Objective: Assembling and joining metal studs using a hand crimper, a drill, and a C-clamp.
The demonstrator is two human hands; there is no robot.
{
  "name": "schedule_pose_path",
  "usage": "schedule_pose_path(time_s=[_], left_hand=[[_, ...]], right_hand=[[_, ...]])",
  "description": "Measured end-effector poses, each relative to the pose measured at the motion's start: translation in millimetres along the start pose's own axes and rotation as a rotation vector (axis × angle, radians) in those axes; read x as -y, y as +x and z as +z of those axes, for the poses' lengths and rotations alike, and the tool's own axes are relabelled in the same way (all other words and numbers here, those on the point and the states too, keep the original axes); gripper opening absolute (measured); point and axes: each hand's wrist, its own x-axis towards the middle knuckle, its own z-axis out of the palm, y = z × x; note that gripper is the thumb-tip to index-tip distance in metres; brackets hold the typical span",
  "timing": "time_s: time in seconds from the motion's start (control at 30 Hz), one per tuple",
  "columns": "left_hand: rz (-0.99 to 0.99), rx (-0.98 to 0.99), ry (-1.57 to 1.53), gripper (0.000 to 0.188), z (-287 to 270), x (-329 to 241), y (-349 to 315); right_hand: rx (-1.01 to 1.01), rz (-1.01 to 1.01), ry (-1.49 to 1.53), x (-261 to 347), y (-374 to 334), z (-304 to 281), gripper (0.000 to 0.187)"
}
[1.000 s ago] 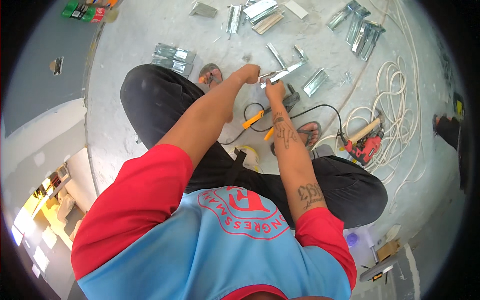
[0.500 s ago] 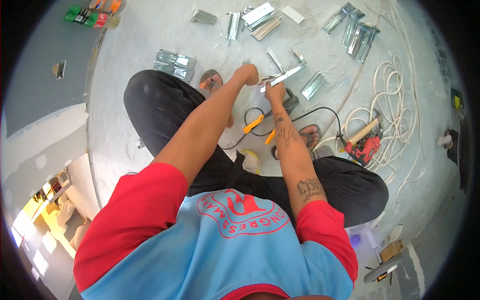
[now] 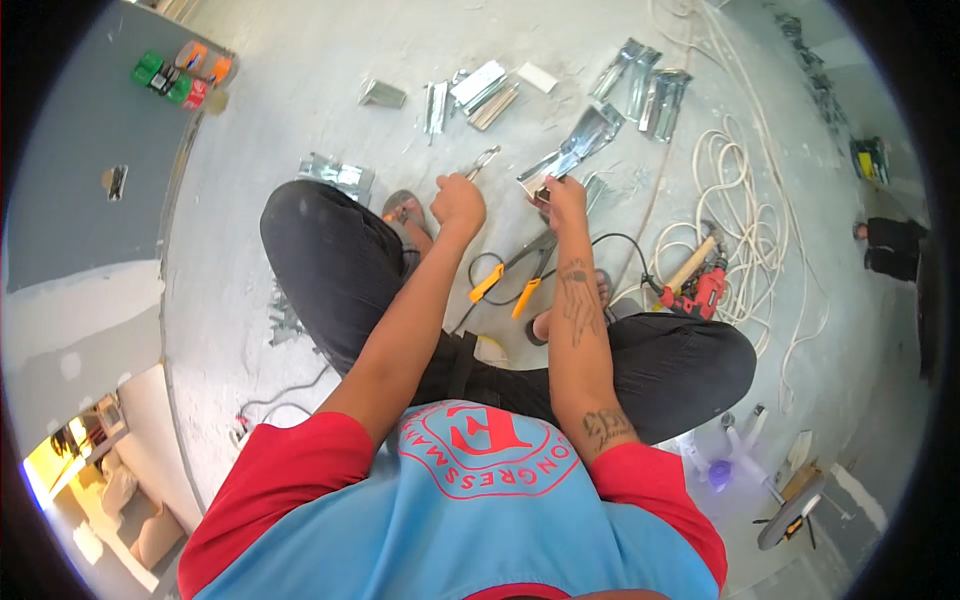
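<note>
My left hand [image 3: 461, 205] is closed in a fist around what looks like a pair of pliers [image 3: 485, 161], whose metal jaws stick out past the fingers. Its handles are hidden in the palm. A hand's width to the right, my right hand [image 3: 563, 203] grips the near end of a bent, shiny metal channel piece [image 3: 585, 143], which slants away up and to the right. The pliers and the channel are apart. Below the right hand, large snips with yellow-orange handles [image 3: 526, 297] lie on the floor between my feet, a black cord beside them.
Cut metal channel pieces [image 3: 660, 105] lie ahead, with more shiny pieces [image 3: 340, 176] by my left knee. To the right are a red power drill [image 3: 703, 290], a wooden-handled hammer [image 3: 690, 262] and a loose white cable coil [image 3: 722, 200]. Bottles [image 3: 190, 80] stand far left.
My hands have drawn apart; the left has moved left and down with the pliers off the metal. The channel has turned in my right hand. The whole view has shifted slightly.
</note>
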Motion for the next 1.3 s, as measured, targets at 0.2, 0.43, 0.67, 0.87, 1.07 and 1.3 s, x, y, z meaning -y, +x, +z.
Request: schedule_pose_path(time_s=[0.2, 0.43, 0.67, 0.87, 1.07, 1.3], left_hand=[[0.045, -0.068, -0.068, 0.023, 85.6, 22.8, 9.9], [0.160, 0.074, 0.127, 0.025, 150.1, 50.0, 3.8], [0.112, 0.133, -0.262, 0.063, -18.4, -41.7, -12.3], [0.516, 1.013, -1.429, 0.077, -194.1, -95.9, -44.2], [0.557, 0.661, -1.044, 0.050, -233.2, -92.6, -66.8], [0.689, 0.204, -0.748, 0.050, -239.1, -76.2, -58.3]], right_hand=[[0.321, -0.138, 0.195, 113.7, -134.6, 9.5, 0.024], [0.465, -0.279, 0.251, 154.3, -208.6, 26.2, 0.033], [0.551, -0.300, 0.232, 162.7, -221.3, 23.0, 0.037], [0.467, -0.287, 0.142, 166.8, -217.6, 31.1, 0.039], [-0.001, -0.272, -1.165, 202.6, -254.5, 40.0, 0.023], [-0.429, -1.453, -1.228, 258.4, -290.1, 36.4, 0.035]])
